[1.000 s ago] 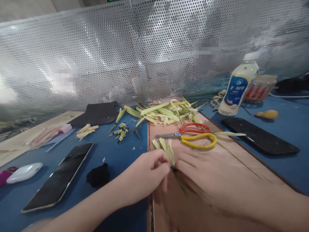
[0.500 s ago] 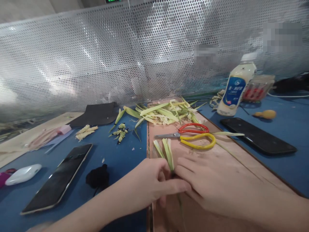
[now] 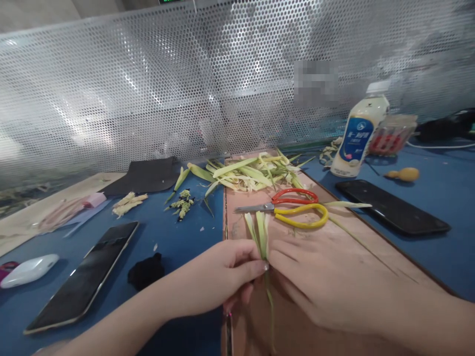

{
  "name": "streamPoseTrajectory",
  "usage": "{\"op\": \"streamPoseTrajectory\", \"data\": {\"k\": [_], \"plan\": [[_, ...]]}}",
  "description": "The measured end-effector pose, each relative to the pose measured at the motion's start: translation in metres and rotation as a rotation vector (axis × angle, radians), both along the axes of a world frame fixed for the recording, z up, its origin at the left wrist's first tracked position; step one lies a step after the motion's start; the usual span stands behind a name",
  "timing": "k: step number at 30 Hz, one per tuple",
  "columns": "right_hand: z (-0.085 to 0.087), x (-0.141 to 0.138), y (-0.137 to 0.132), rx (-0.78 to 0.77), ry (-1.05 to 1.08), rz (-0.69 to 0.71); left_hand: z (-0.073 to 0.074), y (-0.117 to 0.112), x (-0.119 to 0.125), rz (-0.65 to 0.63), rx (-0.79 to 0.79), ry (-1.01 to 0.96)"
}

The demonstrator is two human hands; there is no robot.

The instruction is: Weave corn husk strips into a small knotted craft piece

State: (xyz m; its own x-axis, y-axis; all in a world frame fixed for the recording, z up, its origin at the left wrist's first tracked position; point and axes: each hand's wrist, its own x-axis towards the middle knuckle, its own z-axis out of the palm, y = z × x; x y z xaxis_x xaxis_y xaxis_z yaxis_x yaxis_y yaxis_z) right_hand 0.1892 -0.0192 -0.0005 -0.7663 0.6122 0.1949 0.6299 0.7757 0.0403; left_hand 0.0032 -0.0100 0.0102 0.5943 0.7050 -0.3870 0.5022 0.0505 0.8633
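My left hand (image 3: 241, 272) pinches a small bundle of pale green leaf strips (image 3: 261, 232) between thumb and fingers. The strips fan upward from the pinch, and a thin green strand (image 3: 271, 311) hangs down below it. Against the right side of the bundle, my right hand (image 3: 308, 277) has its fingers closed at the same spot; its fingertips are partly hidden. Just beyond the strips lie scissors (image 3: 272, 207) with one red and one yellow handle, blades pointing left. Both hands are over a pinkish-brown board (image 3: 334, 247).
A heap of cut leaves (image 3: 256, 170) covers the board's far end. A phone (image 3: 85, 272) and a black bundle (image 3: 146, 272) lie left. On the right are a black phone (image 3: 393, 205), a bottle (image 3: 358, 138) and a small gourd (image 3: 406, 174). Perforated metal (image 3: 166, 89) stands behind.
My left thumb has drawn back left from the right hand's fingers to the bundle. The strips stand more upright, and the hanging strand shows more. The view has shifted slightly.
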Motion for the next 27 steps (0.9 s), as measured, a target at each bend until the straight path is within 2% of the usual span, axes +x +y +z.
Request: {"op": "streamPoseTrajectory", "data": {"k": [5,13,20,27], "plan": [[0.002,0.002,0.0,0.118,-0.041,-0.032,0.001,0.0,0.003,0.079,-0.013,-0.081],[0.003,0.0,-0.001,0.059,0.034,0.02,-0.004,-0.005,0.01,0.214,-0.129,-0.255],[0.003,0.002,-0.003,0.085,0.063,-0.04,0.004,-0.01,0.013,0.252,-0.035,-0.306],[0.006,0.003,-0.004,0.095,0.064,-0.036,0.005,-0.013,0.015,0.292,-0.025,-0.313]]}}
